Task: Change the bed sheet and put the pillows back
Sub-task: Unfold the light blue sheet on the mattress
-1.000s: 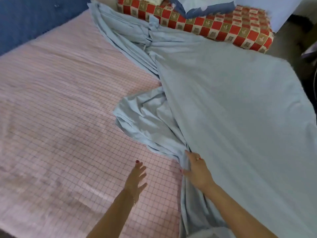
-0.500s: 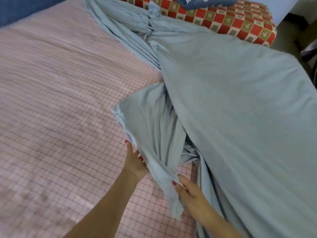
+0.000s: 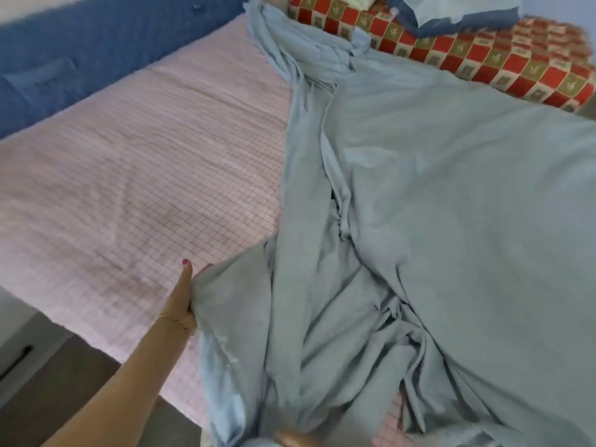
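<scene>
Blue wall [image 3: 96, 37], grey floor [image 3: 64, 391], white cabinet [image 3: 19, 337]

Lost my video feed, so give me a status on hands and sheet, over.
Left hand grips blue sheet edge. Right hand barely in frame, grip unclear. Sheet bunched mid-bed, pink mattress half bare. Pillows stacked at head.

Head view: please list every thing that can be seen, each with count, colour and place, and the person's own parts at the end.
sheet: one, light blue, bunched over the bed's right half
mattress: one, pink checked, bare on the left half
blanket: one, red and gold checked, at the far right end
pillow: one, blue, on the blanket
wall: one, dark blue, beyond the bed
floor: grey, lower left
left hand: one, grips the sheet's edge
right hand: one, bottom edge, mostly hidden under the sheet
</scene>
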